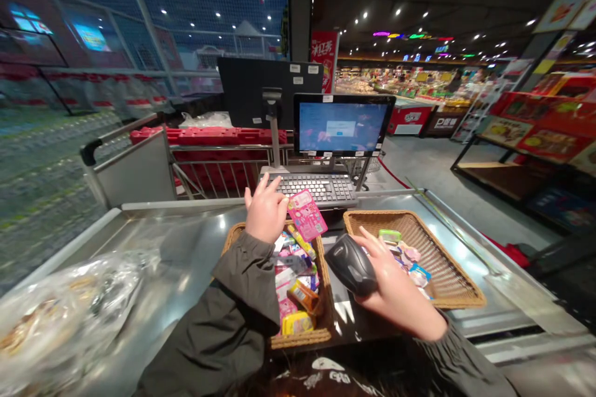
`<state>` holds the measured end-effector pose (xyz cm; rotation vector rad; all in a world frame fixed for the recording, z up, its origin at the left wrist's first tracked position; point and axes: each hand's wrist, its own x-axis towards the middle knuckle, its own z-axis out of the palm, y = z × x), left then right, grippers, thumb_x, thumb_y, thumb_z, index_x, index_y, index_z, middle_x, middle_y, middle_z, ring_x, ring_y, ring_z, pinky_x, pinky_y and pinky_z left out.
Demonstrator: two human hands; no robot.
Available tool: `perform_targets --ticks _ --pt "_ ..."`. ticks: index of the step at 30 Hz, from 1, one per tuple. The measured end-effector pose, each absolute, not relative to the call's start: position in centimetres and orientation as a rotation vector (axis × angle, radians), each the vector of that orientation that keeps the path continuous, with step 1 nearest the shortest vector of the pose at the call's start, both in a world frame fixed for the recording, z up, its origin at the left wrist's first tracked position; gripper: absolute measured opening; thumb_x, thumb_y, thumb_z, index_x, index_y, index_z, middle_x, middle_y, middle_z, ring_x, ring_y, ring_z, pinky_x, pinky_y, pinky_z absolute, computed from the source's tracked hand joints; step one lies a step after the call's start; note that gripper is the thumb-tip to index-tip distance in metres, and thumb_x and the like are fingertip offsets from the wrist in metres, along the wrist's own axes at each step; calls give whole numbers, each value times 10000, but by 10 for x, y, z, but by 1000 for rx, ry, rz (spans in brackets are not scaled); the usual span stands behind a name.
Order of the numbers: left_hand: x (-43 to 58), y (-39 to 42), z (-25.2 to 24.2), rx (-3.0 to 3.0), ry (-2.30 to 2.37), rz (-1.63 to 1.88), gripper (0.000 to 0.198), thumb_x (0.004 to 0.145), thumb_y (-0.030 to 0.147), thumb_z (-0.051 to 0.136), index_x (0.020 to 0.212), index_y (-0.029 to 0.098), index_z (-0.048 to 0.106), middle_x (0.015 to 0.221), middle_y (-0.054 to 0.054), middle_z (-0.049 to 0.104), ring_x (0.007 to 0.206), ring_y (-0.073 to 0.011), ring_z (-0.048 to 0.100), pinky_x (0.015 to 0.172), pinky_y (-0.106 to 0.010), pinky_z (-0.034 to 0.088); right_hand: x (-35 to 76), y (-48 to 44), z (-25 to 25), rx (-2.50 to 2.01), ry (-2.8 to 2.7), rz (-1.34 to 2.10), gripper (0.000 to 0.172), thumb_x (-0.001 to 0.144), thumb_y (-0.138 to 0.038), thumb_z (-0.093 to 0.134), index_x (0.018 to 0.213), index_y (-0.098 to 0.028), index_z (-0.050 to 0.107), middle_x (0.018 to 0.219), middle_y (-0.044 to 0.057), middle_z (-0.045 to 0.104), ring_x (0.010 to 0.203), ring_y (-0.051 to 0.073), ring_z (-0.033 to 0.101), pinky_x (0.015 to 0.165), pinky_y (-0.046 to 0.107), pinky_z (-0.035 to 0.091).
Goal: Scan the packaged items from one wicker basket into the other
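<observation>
My left hand (266,211) holds a pink card-like packet (308,215) between thumb and fingers, above the far end of the left wicker basket (302,340) and just in front of the keyboard (321,187). Small colourful packets (298,273) fill that basket. In my right hand (384,273) is a black handheld scanner (351,264), its head pointing left between the two baskets. Beyond my right hand, the right wicker basket (449,260) holds several small packages (410,253), partly hidden by the hand.
A lit monitor (343,126) stands behind the keyboard, with a second screen (251,90) seen from its back at left. Clear plastic bags (74,310) lie on the metal counter (186,242) at left. A metal cart and red crates are behind.
</observation>
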<state>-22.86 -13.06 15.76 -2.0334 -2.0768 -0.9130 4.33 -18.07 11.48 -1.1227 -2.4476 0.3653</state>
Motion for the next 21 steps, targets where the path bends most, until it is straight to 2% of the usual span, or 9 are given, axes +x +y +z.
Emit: perform_targets --ticks 7,15,21 --pt "-245 -129 152 -1995 -2071 -981 237 893 232 479 761 208 674 1441 -37 522 1437 -297 317 1127 -689 193 30 -177 111 -1114 -2484 383 572 702 -201 608 1273 -178 587 1417 150 490 1430 394 287 1142 677 215" --pt "-251 -130 152 -1970 -2101 -988 243 891 210 474 748 208 671 1436 -38 528 1439 -274 316 1131 -677 188 24 -178 113 -1121 -2508 421 621 725 -254 606 1341 -214 535 1411 127 502 1433 392 289 1146 686 175" --pt "-252 -130 151 -1962 -2103 -955 245 889 221 471 761 213 681 1435 -20 529 1433 -276 327 1136 -668 193 25 -178 116 -1131 -2500 398 630 700 -222 605 1326 -194 546 1411 140 504 1430 383 299 1155 668 177"
